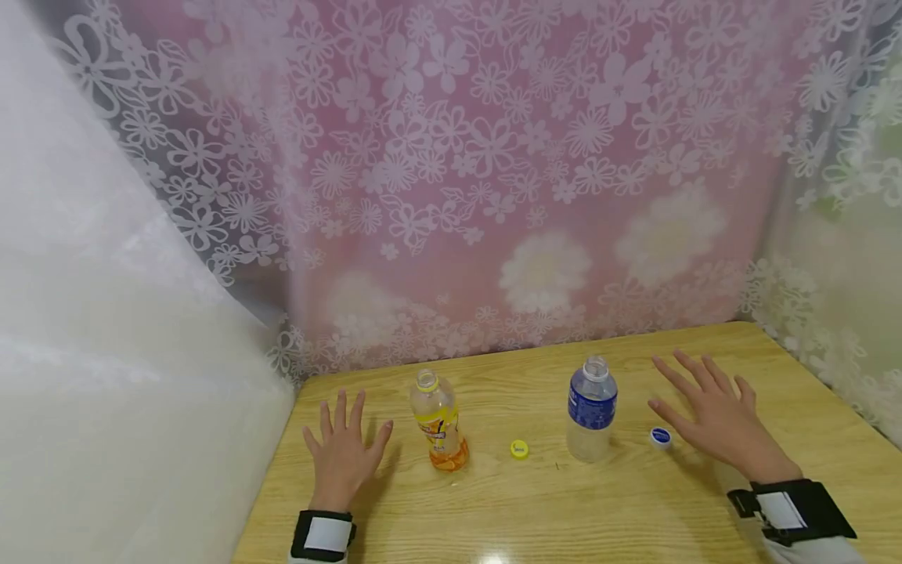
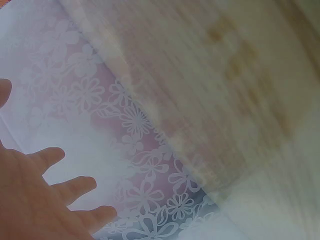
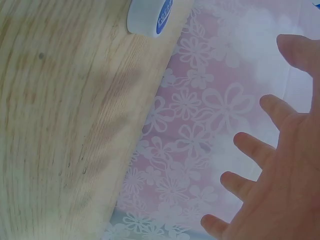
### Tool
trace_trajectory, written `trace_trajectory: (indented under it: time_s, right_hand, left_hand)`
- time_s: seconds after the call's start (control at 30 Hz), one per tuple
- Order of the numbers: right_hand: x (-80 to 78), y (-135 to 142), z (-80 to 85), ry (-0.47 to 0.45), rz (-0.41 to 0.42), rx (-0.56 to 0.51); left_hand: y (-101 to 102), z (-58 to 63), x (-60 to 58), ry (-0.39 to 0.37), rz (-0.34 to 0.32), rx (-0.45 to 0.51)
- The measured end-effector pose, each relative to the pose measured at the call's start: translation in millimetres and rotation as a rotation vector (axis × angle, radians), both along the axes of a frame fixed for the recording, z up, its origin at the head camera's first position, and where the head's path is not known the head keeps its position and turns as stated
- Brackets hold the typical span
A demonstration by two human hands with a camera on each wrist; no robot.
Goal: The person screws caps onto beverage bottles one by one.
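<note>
My left hand (image 1: 342, 462) is spread over the table's left side, fingers straight and holding nothing. To its right stands an uncapped bottle with a yellow label (image 1: 438, 423), some orange drink at its bottom. A yellow cap (image 1: 519, 449) lies on the table right of that bottle. Farther right, a clear bottle with a blue label (image 1: 592, 407) stands upright, also without a cap. Beside it lies a white cap with a blue top (image 1: 660, 437), seen large in the right wrist view (image 3: 150, 17). Just right of this cap, my right hand (image 1: 726, 427) is spread with nothing in it.
The wooden table (image 1: 507, 517) has its back edge along a pink flowered curtain (image 1: 451, 196). White sheeting (image 1: 141, 352) hangs on the left, and a pale flowered curtain (image 1: 846, 313) borders the right side. Each wrist wears a black strap (image 1: 803, 509).
</note>
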State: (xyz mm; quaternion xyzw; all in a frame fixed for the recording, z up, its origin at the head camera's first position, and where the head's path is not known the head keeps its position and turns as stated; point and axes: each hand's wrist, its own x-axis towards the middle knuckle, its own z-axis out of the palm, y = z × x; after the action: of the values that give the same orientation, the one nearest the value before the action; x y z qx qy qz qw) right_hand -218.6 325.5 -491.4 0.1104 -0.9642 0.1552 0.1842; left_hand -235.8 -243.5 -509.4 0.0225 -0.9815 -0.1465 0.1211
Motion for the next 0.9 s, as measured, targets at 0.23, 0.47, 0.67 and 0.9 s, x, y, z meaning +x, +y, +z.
trace_trajectory:
  time_s: [0.23,0.47,0.67,0.9]
  right_hand:
    - [4.6,1,-1.8,0.004,0.001,-0.008]
    - [3.0,2,5.0,0.034,0.007,-0.014]
    - [1.6,7,11.6,0.044,0.018,-0.013]
    - [6.3,9,8.4,0.011,0.02,-0.019]
  left_hand:
    - [-5,7.7,3.0,0.042,0.003,-0.061]
    - [6,66.1,27.5,0.21,0.004,-0.043]
    - [59,115.2,53.9,0.438,-0.138,0.03]
    - [155,140.9,67.0,0.378,-0.477,0.191]
